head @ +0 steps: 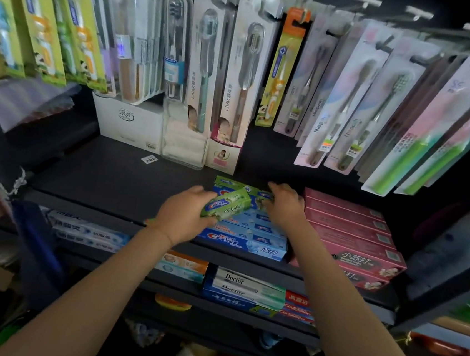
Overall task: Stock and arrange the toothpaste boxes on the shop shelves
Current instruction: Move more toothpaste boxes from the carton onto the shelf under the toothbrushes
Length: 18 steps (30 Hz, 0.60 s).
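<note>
My left hand [185, 216] grips a green Crest toothpaste box [226, 204], tilted, just above a stack of blue Crest boxes [245, 244] on the dark shelf [118, 177]. My right hand [284, 204] reaches over the back of that stack, its fingers curled onto another green box [234, 183] lying flat behind. Whether it grips or only touches that box is unclear. A stack of pink toothpaste boxes [358, 237] lies directly to the right of my right hand.
Packaged toothbrushes [239, 71] hang on hooks above the shelf. A white carton [128, 121] stands at the back left. Lower shelves hold Doctor boxes [245, 290], Colgate boxes [298, 309] and pale blue boxes [88, 233]. The shelf's left half is bare.
</note>
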### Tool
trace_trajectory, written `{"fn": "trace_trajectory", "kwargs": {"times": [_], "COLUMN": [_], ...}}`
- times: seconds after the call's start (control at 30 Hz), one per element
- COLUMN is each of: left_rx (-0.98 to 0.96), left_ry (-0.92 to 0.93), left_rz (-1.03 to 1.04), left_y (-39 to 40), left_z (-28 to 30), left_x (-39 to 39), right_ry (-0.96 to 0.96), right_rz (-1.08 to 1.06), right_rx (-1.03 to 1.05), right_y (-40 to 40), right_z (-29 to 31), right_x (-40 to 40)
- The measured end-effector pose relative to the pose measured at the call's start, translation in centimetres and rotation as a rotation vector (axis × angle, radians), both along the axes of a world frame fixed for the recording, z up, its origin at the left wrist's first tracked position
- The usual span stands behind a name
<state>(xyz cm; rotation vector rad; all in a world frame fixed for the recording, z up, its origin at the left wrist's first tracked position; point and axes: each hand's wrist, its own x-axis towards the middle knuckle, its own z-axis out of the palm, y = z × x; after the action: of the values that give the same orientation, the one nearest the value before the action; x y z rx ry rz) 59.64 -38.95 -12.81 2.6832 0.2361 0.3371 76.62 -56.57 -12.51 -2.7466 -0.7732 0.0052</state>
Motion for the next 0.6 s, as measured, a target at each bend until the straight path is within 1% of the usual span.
{"fn": "trace_trajectory", "kwargs": {"times": [0.07, 0.1, 0.13, 0.17, 0.2, 0.27, 0.33, 0.4, 0.53, 0.6], "left_rx": [0.134, 0.178, 0.221, 0.268, 0.319, 0.419, 0.481, 0.514, 0.494, 0.451], "left_ry": [0.017, 0.005, 0.003, 0.004, 0.007, -0.009, -0.046, -0.087, -0.184, -0.128], "left_rz": [-0.035, -0.072, -0.111, -0.145, -0.173, -0.211, -0.235, -0.237, -0.194, -0.138], "left_y": [-0.3, -0.5, -0.8, -1.1, -1.6, -2.7, -3.9, -4.6, -4.6, -4.2], "left_z": [0.9, 1.0, 1.0, 0.9, 0.8, 0.5, -0.1, -0.9, -2.4, -2.8], "left_x": [1.4, 2.3, 3.3, 4.4, 5.4, 7.0, 8.0, 8.5, 8.9, 8.8], "right_ry": [-0.067, -0.090, -0.102, -0.113, -0.121, -0.163, -0.214, -0.282, -0.439, -0.439], "right_rz": [0.038, 0.057, 0.080, 0.114, 0.151, 0.204, 0.177, 0.127, 0.049, 0.035], "right_rx": [0.267, 0.368, 0.419, 0.420, 0.388, 0.259, 0.105, 0.018, -0.044, -0.086], "right_y": [-0.7, -1.1, -1.5, -1.8, -2.0, -2.6, -3.2, -3.7, -3.7, -3.5], "right_z": [0.6, 1.0, 1.4, 1.6, 1.5, 1.0, 0.2, -0.5, -1.8, -2.0], "right_x": [-0.8, -1.5, -2.2, -2.8, -3.3, -3.9, -4.0, -4.1, -3.7, -3.6]}}
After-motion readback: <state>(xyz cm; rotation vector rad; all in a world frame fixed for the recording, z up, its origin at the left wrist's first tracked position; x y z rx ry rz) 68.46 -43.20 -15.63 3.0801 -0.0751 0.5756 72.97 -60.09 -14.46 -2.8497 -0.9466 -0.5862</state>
